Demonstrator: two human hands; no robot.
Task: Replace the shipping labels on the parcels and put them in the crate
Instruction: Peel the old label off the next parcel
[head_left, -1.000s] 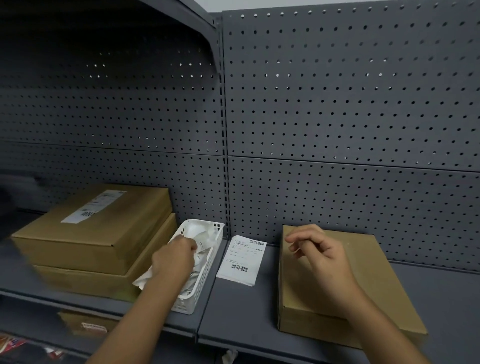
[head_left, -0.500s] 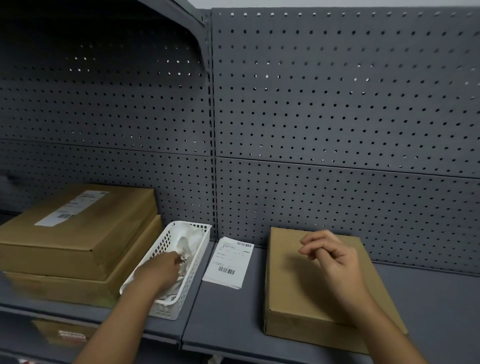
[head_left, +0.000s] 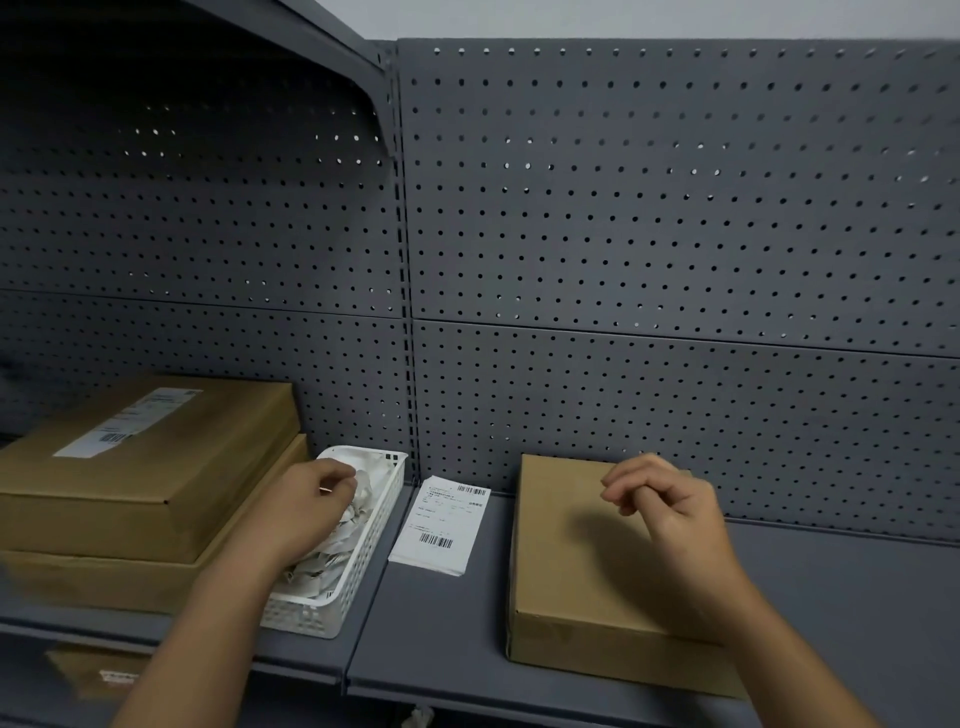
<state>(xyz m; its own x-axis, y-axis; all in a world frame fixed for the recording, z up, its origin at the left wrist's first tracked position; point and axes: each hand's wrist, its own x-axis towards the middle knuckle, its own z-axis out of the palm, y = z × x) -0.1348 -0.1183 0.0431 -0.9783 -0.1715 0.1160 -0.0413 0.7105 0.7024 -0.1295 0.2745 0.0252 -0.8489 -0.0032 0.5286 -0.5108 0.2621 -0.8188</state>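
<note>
Lying flat on the grey shelf, well right of the white basket, is a plain brown cardboard parcel. The right hand hovers over it, fingers loosely curled and holding nothing. The basket holds crumpled white paper. The left hand curls over that paper; whether it grips any, I cannot tell. Just right of the basket lies one pile of label sheets. Left of it two parcels are stacked, the upper parcel bearing a barcode label, the lower parcel beneath: three parcels on this shelf.
</note>
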